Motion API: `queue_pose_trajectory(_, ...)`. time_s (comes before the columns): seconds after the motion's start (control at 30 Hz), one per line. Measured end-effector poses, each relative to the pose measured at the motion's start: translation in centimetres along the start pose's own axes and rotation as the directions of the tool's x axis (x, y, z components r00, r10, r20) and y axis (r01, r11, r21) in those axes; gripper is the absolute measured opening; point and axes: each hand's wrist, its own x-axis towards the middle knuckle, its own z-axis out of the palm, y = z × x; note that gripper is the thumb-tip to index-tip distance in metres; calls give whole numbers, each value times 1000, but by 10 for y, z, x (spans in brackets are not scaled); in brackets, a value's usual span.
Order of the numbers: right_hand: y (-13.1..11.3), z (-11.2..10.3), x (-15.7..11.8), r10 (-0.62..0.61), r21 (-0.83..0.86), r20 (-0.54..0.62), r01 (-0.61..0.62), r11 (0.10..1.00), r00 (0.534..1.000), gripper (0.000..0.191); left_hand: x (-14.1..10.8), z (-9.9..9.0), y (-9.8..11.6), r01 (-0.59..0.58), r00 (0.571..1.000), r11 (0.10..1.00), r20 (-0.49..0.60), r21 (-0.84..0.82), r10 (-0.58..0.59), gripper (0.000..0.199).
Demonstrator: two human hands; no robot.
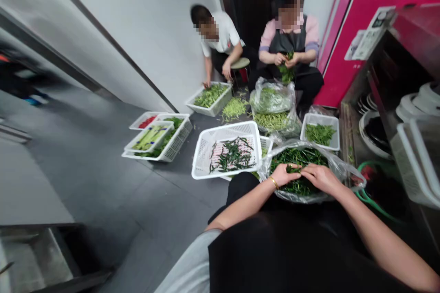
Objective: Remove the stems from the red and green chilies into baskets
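Observation:
A clear plastic bag (345,171) stands open in front of my knees, full of thin dark-green pods (309,155) that look like long green chillies. Over the bag my left hand (284,175), with a gold bracelet at its wrist, is closed with thumb and fingers pinched on a green chilli (293,169). My right hand (321,177) meets it fingertip to fingertip, closed on the same piece; the fingers partly hide it. Just left of the bag, a white perforated basket (225,132) holds more loose green chillies (237,155), spread over its bottom.
Two people sit opposite; one person's hands (287,59) hold leafy greens, another's hand (206,83) reaches into a white basket (215,109). Trimmings (234,109) lie on the floor. Stacked baskets (175,146) stand left, a small basket (337,130) right, and shelves with bowls (374,135) farther right.

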Motion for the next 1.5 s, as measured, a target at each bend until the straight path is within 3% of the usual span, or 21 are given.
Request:
queue_pose_trajectory(0.1, 10, 8, 7, -14, 204, -80, 31, 979, 997, 39, 6, -8, -8, 153, 988, 986, 26, 67, -155, 34)
queue_pose_trajectory(0.17, 15, 14, 13, 52, 338, -60, -29, 941, 997, 39, 11, -13, -12, 134, 991, 971, -4, 196, -136, 26)
queue_pose_trajectory(0.23, 18, 20, 16, 131, 475, 39, -134, 870, 991, 40, 14, -16, -12, 94, 995, 940, -22, 328, -92, 23)
queue_pose_trajectory(0.33, 18, 30, 16, 182, 573, 137, -228, 787, 974, 42, 16, -15, -8, 49, 999, 913, -7, 405, -51, 25)
queue_pose_trajectory(0.43, 18, 38, 12, 223, 456, 20, -208, 865, 975, 40, 14, -9, -4, 11, 998, 957, 57, 291, -29, 24)
queue_pose_trajectory(0.5, 18, 38, 8, 243, 254, -127, -205, 945, 962, 36, 10, -4, -3, 89, 992, 980, 68, 180, -103, 19)
queue_pose_trajectory(0.57, 14, 36, 5, 272, 7, -217, -277, 961, 937, 36, 3, -2, -3, 221, 973, 973, 50, 58, -224, 29)
queue_pose_trajectory(0.63, 7, 36, 6, 298, -197, -209, -339, 920, 931, 35, -5, -7, -1, 293, 956, 950, 33, -107, -291, 34)
queue_pose_trajectory(0.7, 0, 39, 14, 208, -297, -158, -248, 922, 965, 34, -12, -21, 1, 264, 964, 923, 35, -279, -265, 33)
queue_pose_trajectory(0.77, -3, 46, 24, 28, -308, -58, -45, 950, 998, 41, -16, -39, 2, 282, 959, 875, 82, -393, -272, 30)
queue_pose_trajectory(0.87, 8, 51, 31, -127, -278, 103, 151, 949, 987, 38, -21, -61, 3, 291, 957, 826, 131, -482, -260, 26)
queue_pose_trajectory(0.93, 23, 44, 27, -102, -307, 127, 137, 942, 987, 31, -24, -66, 2, 277, 961, 810, 150, -517, -233, 27)
queue_pose_trajectory(1.07, 37, 24, 15, 7, -405, 14, -1, 914, 1000, 32, -25, -58, -2, 199, 980, 802, 119, -563, -160, 23)
queue_pose_trajectory(1.13, 28, 23, 15, -25, -411, 14, 28, 911, 1000, 32, -24, -53, -2, 163, 987, 816, 88, -554, -137, 26)
queue_pose_trajectory(1.27, 6, 33, 25, -71, -420, 182, 142, 897, 981, 26, -26, -49, 3, 184, 982, 835, 75, -518, -171, 29)
queue_pose_trajectory(1.43, -2, 19, 23, 48, -386, 113, -1, 923, 992, 33, -25, -34, 2, 306, 950, 854, 73, -420, -305, 41)
queue_pose_trajectory(1.5, -11, 14, 17, 53, -330, 102, -16, 944, 993, 37, -20, -18, -1, 280, 955, 847, 42, -453, -293, 47)
